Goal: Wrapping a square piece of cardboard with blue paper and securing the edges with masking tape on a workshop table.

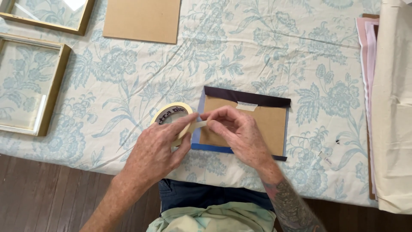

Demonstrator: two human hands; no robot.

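My left hand [156, 148] grips a roll of cream masking tape [171, 114], held upright just above the table. My right hand [234, 129] pinches the free end of the tape strip [199, 125] that runs out of the roll. Under my right hand lies a brown backing board [268, 124] wrapped in dark blue fabric [246, 96], whose edges fold over the board. One short piece of tape [246, 106] holds the top fabric flap to the board.
Two gold picture frames with glass [30, 86] [47, 15] lie at the far left. A second brown board [141, 19] rests at the top. Folded pink and cream fabrics [386, 99] stack along the right. A floral tablecloth [128, 77] covers the table; its near edge is at my lap.
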